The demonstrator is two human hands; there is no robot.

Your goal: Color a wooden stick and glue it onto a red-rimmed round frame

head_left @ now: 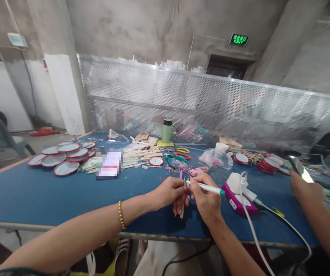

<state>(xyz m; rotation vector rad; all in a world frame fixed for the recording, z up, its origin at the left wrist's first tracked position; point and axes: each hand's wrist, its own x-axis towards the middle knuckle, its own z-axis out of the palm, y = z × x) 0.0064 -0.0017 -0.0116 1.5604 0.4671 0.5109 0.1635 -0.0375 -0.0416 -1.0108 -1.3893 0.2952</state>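
My right hand (pixel 205 193) is closed round a white marker pen (pixel 211 188) with a green end, its tip pointing left toward my other hand. Close against it, my left hand (pixel 170 194) has its fingers curled round a thin wooden stick (pixel 182 212), whose pale lower end shows below the fingers. Something dark green shows at the top between the two hands, too small to make out. Just behind them lie a pink glue gun (pixel 198 171) and a purple stick-like piece (pixel 181 174). My left wrist wears a gold bead bracelet.
Round red-rimmed discs (pixel 66 168) are piled at the left, beside wooden sticks (pixel 138 156) and a phone (pixel 109 164). Pliers (pixel 172 163) and a green bottle (pixel 167 131) stand farther back. A purple power strip (pixel 241 203) with cables lies right. Another person's hand (pixel 308 191) holds a phone.
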